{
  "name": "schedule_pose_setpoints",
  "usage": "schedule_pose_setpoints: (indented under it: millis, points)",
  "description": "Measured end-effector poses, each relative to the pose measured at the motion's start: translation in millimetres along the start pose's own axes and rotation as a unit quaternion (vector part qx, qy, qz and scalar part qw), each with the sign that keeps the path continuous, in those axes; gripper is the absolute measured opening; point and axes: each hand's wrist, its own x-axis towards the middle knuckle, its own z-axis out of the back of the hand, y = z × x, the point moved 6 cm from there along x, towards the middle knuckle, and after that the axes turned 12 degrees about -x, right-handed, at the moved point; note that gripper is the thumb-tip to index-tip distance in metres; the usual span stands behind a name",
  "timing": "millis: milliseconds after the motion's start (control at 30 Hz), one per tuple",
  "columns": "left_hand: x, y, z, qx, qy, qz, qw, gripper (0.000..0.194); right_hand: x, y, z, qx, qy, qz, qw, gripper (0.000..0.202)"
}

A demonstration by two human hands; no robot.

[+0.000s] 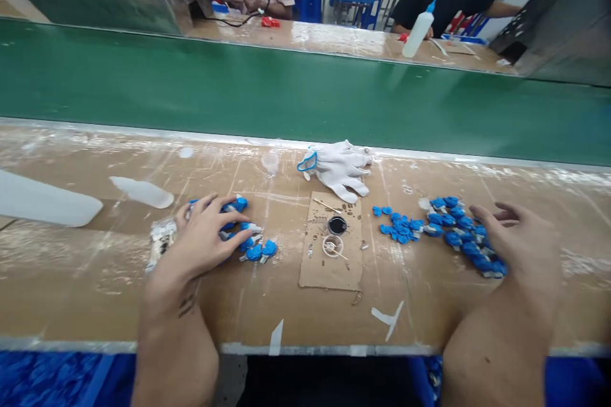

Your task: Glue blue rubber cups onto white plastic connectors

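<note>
My left hand [210, 229] rests over a cluster of small blue pieces [254, 252] with whitish tabs. Its fingers are spread, and part of the cluster is hidden beneath them. At the right, my right hand [520, 241] is beside a longer heap of similar blue pieces [465, 238], with fingers curved but apart and nothing visible in them. Plain blue pieces [401, 227] lie left of that heap. Between my hands is a cardboard piece [312, 267] bearing a small cup of dark liquid [337, 224], a clear cup [333, 245] with a stick in it, and a cotton swab [327, 206].
A white glove [341, 168] lies behind the cardboard. White plastic pieces [143, 192] and a small packet [161, 238] are at the left. Beyond runs a green belt [305, 98]; two people sit across it, near a squeeze bottle [418, 33]. Blue bins [52, 378] stand below the table edge.
</note>
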Motion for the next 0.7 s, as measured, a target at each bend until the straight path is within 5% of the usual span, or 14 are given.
schedule_pose_setpoints:
  millis: [67, 133, 200, 267, 333, 400, 467, 567, 700]
  points:
    - [0.7, 3.9, -0.5, 0.000, -0.001, -0.014, 1.000, 0.022, -6.2, 23.3, 16.2, -0.039, -0.131, -0.082, 0.987, 0.031]
    - [3.3, 4.8, 1.2, -0.013, -0.018, -0.040, 0.999, 0.021, -8.8, 66.7, 10.2, 0.027, -0.123, -0.023, 0.992, 0.028]
    - [5.3, -0.9, 7.8, -0.048, -0.065, -0.067, 0.994, 0.018, -12.4, 115.6, -9.6, 0.077, -0.012, 0.083, 0.993, 0.023]
    - [4.4, -11.0, 18.7, -0.121, -0.153, -0.074, 0.978, 0.014, -25.2, 162.6, -31.4, 0.121, 0.134, 0.220, 0.959, 0.020]
    - [0.5, -20.1, 25.6, -0.239, -0.256, -0.051, 0.935, 0.018, -41.4, 195.1, -43.9, 0.148, 0.223, 0.324, 0.907, 0.015]
    - [-2.8, -27.8, 20.2, -0.377, -0.322, -0.023, 0.868, 0.023, -50.4, 211.6, -49.9, 0.156, 0.245, 0.366, 0.884, 0.009]
    - [-0.2, -39.2, 3.7, -0.506, -0.309, -0.016, 0.805, 0.026, -54.4, 220.5, -54.3, 0.161, 0.247, 0.383, 0.876, 0.013]
    - [7.8, -59.8, -24.0, -0.651, -0.212, -0.008, 0.728, 0.027, -54.5, 228.9, -59.1, 0.166, 0.218, 0.388, 0.880, 0.019]
    - [10.6, -75.9, -45.2, -0.731, -0.120, 0.036, 0.670, 0.027, -51.6, 237.4, -65.7, 0.163, 0.151, 0.369, 0.902, 0.019]
